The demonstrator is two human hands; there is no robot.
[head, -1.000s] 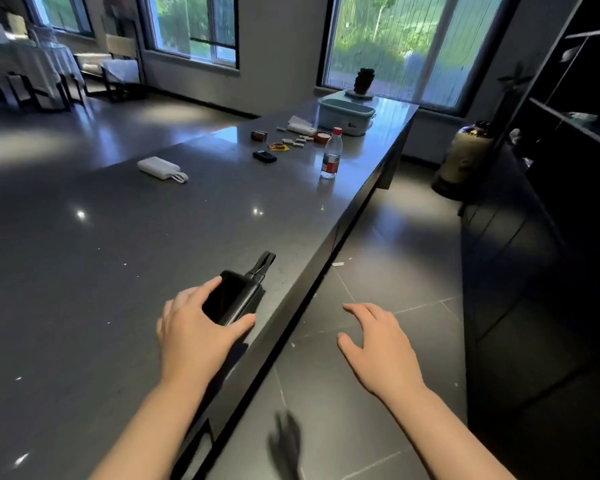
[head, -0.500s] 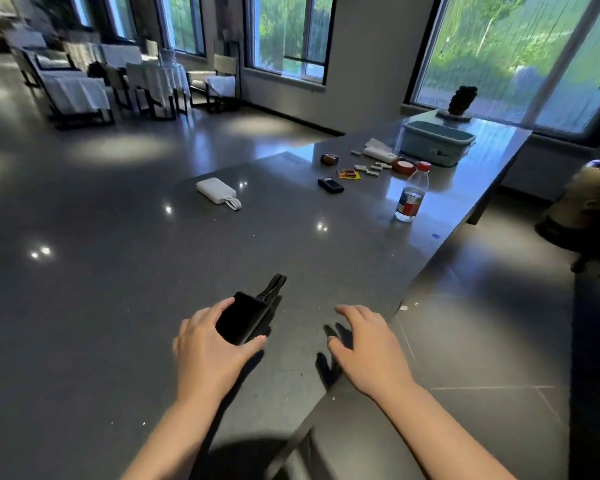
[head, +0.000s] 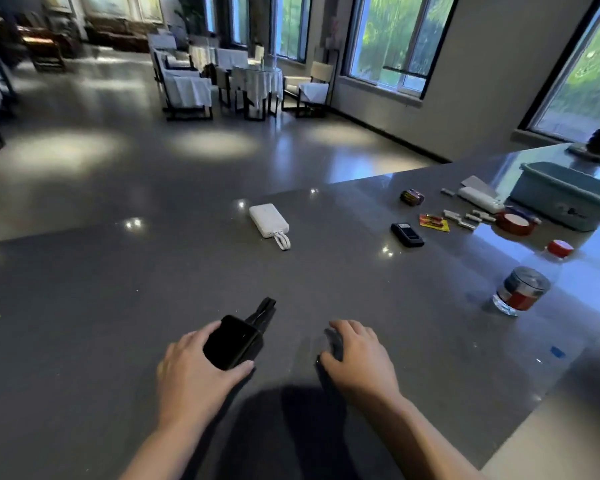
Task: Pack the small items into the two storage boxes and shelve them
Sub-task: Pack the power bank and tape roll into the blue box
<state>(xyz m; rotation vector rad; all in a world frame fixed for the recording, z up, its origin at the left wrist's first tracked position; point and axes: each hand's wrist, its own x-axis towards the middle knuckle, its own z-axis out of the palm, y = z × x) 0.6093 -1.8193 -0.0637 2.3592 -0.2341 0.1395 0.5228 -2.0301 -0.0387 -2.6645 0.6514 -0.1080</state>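
So your left hand (head: 191, 372) grips the black power bank (head: 231, 346) near the counter's (head: 118, 323) front edge, right hand (head: 357, 358) relaxed, holding nothing; teal box (head: 565, 195) sits far right corner.

A glossy grey floor (head: 125, 157) reflected ceiling lights; white-draped chairs (head: 187, 93) stood near tall windows (head: 388, 39) showing green trees outside

no legible text, labels all blurred
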